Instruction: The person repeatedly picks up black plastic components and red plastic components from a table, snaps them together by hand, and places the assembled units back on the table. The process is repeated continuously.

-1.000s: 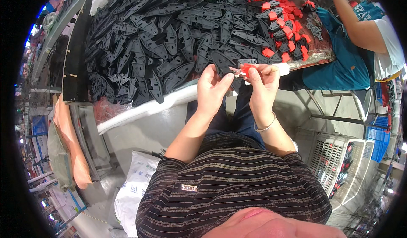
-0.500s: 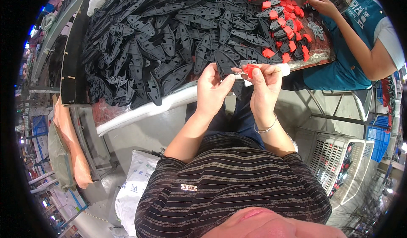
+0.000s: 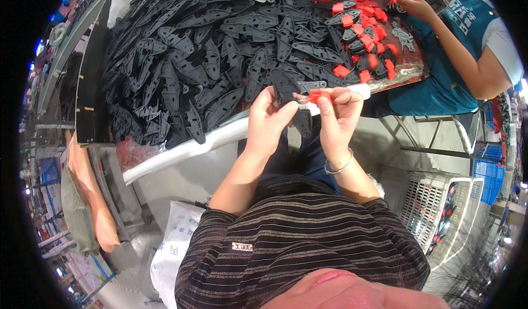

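My left hand (image 3: 268, 121) grips a dark grey plastic part (image 3: 301, 123), long and tapered, held at the table's near edge. Between thumb and fingers of my right hand (image 3: 340, 113) is a small red plastic piece (image 3: 319, 95). A little metal spring (image 3: 303, 101) sits between the two, with the red piece close against the grey part. My fingers hide how far they join. Beyond my hands lies a big heap of similar grey parts (image 3: 212, 58).
Red pieces (image 3: 352, 20) and small metal bits (image 3: 403, 36) lie at the table's right. A co-worker's arm (image 3: 462, 53) is there too. White padding (image 3: 181, 154) lines the near edge. A white crate (image 3: 423, 210) stands at lower right, a white sack (image 3: 176, 237) at lower left.
The red piece has moved left, nearer the grey part, and the spring shows less. The whole view has shifted slightly. At the right, a blurred red piece appears above the table.
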Available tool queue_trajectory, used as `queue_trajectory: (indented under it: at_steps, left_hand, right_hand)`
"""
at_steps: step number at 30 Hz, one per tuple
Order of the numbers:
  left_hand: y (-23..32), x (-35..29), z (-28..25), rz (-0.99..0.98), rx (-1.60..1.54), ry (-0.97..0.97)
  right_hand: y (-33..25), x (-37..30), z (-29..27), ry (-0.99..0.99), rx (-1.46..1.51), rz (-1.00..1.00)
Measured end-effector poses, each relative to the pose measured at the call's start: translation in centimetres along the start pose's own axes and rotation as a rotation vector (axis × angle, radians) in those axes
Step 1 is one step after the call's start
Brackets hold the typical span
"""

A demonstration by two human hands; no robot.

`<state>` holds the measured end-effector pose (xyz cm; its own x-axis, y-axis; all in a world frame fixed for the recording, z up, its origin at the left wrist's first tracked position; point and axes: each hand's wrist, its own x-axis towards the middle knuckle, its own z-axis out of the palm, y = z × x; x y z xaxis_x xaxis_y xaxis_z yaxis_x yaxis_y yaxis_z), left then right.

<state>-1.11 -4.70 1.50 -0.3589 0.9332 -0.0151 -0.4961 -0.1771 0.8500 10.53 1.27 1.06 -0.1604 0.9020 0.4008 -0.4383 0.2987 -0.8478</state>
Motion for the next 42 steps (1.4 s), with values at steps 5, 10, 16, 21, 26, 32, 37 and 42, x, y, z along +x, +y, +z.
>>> queue_trajectory:
  at_steps: [5, 10, 16, 21, 26, 32, 37, 42]
  left_hand:
    - [0.0, -0.1, -0.1, -0.129, -0.07, -0.001]
    - [-0.7, -0.1, -0.2, -0.066, 0.01, -0.03]
    - [-1.9, -0.1, 0.3, 0.157, 0.326, 0.0]
    - [-2.1, 0.4, 0.0, 0.076, 0.136, -0.066]
    - [-2.3, -0.3, 0.4, -0.004, 0.245, -0.148]
    - [-0.1, -1.0, 1.5, 0.009, 0.137, -0.262]
    - [-2.2, -1.7, 0.1, -0.037, 0.017, -0.242]
    - [-2.2, -2.1, 1.3, -0.078, 0.05, -0.237]
  right_hand:
    - [-0.3, -0.3, 0.4, -0.09, -0.006, 0.011]
    - [-0.7, 0.0, 0.3, -0.053, 0.16, 0.291]
    - [0.3, -1.8, 0.7, 0.04, 0.155, 0.28]
    - [0.3, 0.1, -1.2, -0.104, 0.083, 0.384]
    - [-0.7, 3.8, -0.1, -0.544, 0.21, 0.384]
    - [-0.8, 2.9, 0.7, -0.532, 0.129, 0.371]
    - [-1.2, 1.9, 1.9, -0.469, 0.09, 0.377]
    - [-0.4, 0.9, 1.9, -0.302, -0.073, 0.213]
